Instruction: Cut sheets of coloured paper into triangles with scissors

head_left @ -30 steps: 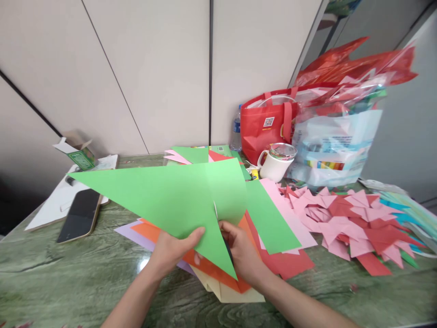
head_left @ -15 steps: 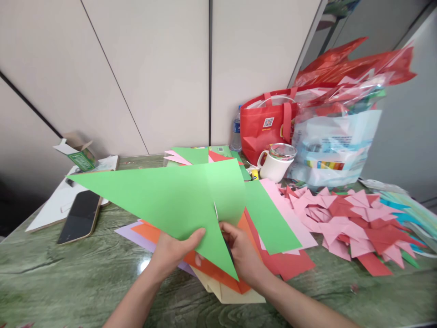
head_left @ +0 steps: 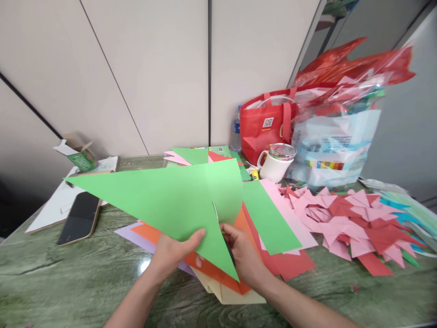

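A large green paper sheet (head_left: 153, 196), folded into a triangle on its left, is held up in front of me. My left hand (head_left: 179, 253) grips its lower edge, thumb on top and fingers underneath. My right hand (head_left: 241, 250) is closed around the dark handles of scissors (head_left: 215, 212). A strip of their blade shows against the green paper, within a cut; the rest is hidden behind the paper and my fingers. Beneath lie orange (head_left: 150, 231), purple (head_left: 134, 237) and cream paper sheets (head_left: 239, 296).
Right of my hands are green and pink sheets (head_left: 290, 218) and a pile of folded pink and red paper pieces (head_left: 355, 218). Behind stand a white mug (head_left: 273, 167), a red bag (head_left: 262, 132) and a plastic bag (head_left: 334, 146). A phone (head_left: 80, 216) lies left.
Almost nothing differs. The green paper's left tip has dipped slightly, and its right edge curls a little further left near the blade. Both hands keep their place.
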{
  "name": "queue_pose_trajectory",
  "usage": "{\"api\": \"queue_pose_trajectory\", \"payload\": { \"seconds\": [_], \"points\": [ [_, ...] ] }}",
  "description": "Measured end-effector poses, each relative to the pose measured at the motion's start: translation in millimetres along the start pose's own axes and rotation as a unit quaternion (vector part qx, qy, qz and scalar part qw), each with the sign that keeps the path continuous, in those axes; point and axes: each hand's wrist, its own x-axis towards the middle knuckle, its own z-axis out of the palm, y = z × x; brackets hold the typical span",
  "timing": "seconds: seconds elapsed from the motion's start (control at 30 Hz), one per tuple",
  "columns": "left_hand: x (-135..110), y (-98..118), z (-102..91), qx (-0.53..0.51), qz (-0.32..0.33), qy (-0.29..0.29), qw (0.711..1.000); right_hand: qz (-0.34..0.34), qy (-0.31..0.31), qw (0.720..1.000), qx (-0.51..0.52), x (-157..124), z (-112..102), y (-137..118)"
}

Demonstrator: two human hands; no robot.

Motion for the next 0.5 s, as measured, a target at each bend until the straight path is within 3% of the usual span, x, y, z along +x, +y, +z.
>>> {"api": "queue_pose_trajectory", "payload": {
  "seconds": [0.17,0.5],
  "points": [
    [-0.2,-2.5,-1.2,0.006,-0.021,-0.039,0.999,0.007,0.009,1.000,0.003,0.0,1.7,-0.2],
    [-2.1,-0.7,2.6,0.011,-0.027,-0.013,0.999,-0.024,-0.001,1.000,-0.010,1.7,3.1,-9.7]
  ]
}}
